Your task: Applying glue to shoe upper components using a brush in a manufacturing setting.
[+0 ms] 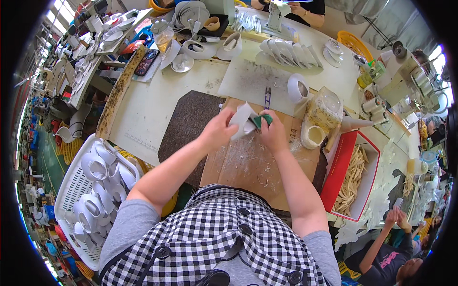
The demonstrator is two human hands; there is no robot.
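Observation:
A white shoe upper [242, 121] is pinched in my left hand [219, 127], above a worn sheet of cardboard [238, 167]. My right hand [274, 134] grips a small dark green pad [263, 119], its exact kind unclear. The pad is close against the upper's right side; whether they touch, I cannot tell. Just beyond my hands lies a pair of purple-handled thread snips [267, 99]. Pale scraps are scattered over the cardboard. Another white upper [297, 88] stands to the right of the snips.
Right of the cardboard are a glue-crusted container [325, 108] and a red box [338, 164] of wooden sticks [352, 183]. A white basket [71, 190] full of white uppers is at my left. White uppers [291, 52] line the table's far side. A phone [146, 63] lies far left. Co-workers sit nearby.

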